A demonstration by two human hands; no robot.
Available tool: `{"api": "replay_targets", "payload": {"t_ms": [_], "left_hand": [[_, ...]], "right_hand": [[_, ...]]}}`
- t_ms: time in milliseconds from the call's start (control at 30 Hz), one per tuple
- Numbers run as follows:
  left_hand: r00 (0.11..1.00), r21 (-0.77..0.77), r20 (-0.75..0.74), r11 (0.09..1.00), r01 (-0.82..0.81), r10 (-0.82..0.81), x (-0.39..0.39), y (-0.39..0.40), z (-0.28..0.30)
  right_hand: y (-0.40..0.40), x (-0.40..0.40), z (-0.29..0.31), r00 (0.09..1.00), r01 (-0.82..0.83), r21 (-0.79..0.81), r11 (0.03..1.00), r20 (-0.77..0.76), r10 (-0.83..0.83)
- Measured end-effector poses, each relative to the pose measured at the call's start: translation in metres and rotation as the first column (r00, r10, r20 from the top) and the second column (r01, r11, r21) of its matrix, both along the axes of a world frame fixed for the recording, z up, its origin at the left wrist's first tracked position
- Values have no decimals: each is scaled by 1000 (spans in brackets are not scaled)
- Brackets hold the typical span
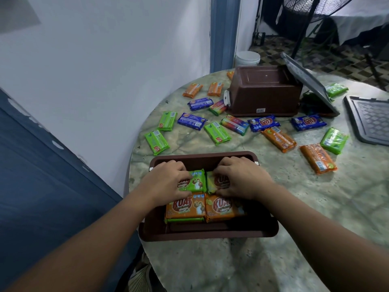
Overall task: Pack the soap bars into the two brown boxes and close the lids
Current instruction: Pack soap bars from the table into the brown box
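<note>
Low in the middle of the frame, an open brown plastic box [208, 232] sits on the round marbled table [273, 239]. Both hands reach into it: the left hand [168, 182] grips a green-wrapped soap bar [196, 182], and the right hand [244, 180] curls round a second green bar [212, 183] beside it. Two orange-wrapped bars [205, 207] lie just nearer in the box. Toward the upper right, the other brown box [265, 91] lies tipped over, its grey lid [309, 83] open. Loose green, orange and blue bars [216, 133] are scattered between the boxes.
</note>
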State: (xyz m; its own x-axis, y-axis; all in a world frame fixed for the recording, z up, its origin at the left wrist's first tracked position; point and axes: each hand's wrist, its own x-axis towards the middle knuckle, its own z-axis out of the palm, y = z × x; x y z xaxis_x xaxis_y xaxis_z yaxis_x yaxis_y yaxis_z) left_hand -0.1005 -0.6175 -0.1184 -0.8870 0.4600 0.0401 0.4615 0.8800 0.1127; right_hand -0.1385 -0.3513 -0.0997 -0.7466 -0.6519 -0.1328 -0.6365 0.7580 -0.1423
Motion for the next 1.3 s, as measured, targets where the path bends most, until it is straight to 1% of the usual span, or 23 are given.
{"api": "replay_targets", "payload": {"t_ms": [67,167,233,267,300,367,400,433,500,533,600,633,833,967,1167,1300], "left_hand": [[1000,-2,-10,1000,12,-12,0,0,-1],[1000,-7,-20,1000,15,-15,-1,0,-2],[997,14,-79,1000,14,-13,1,1,0],[990,49,-143,999,8,-1,3,3,1],[975,92,-221,996,-12,32,5,4,3],[926,147,-344,983,-109,154,9,6,7],[902,154,-363,970,-190,234,9,6,8],[881,151,-353,948,-280,316,8,5,6],[855,123,-263,895,-429,446,2,2,1],[855,109,-189,876,-470,483,-2,1,-2],[857,116,-34,854,-508,514,-8,0,-4],[852,121,5,845,-520,523,-9,-1,-5],[826,73,34,823,-564,563,-20,-7,-2],[810,57,58,808,-586,583,-35,-20,1],[826,53,22,824,-564,564,-54,-37,0],[852,32,-11,851,-524,524,-55,-38,2]], "right_hand": [[0,-1,-2,1000,-16,-4,1000,-7,16],[-1,-3,-5,999,-42,33,999,-15,43],[-1,-3,-4,998,-53,28,998,-30,54],[-1,-1,-4,996,-57,5,998,-63,57],[0,0,-4,990,-54,-40,998,-131,49],[2,3,-5,957,17,-181,983,-283,-68],[2,3,-5,939,75,-238,968,-311,-149],[1,1,-5,932,138,-258,956,-293,-214],[-1,-4,-7,944,216,-200,956,-208,-257],[-3,-8,-9,953,223,-155,962,-173,-249],[-6,-13,-10,960,216,-114,970,-156,-232],[-8,-17,-10,961,213,-112,971,-157,-229],[-20,-42,-4,977,178,-64,982,-111,-184],[-34,-57,-1,979,166,-48,985,-110,-171],[-50,-71,1,978,187,-64,980,-84,-192],[-52,-69,3,975,212,-35,977,-55,-214]]}}
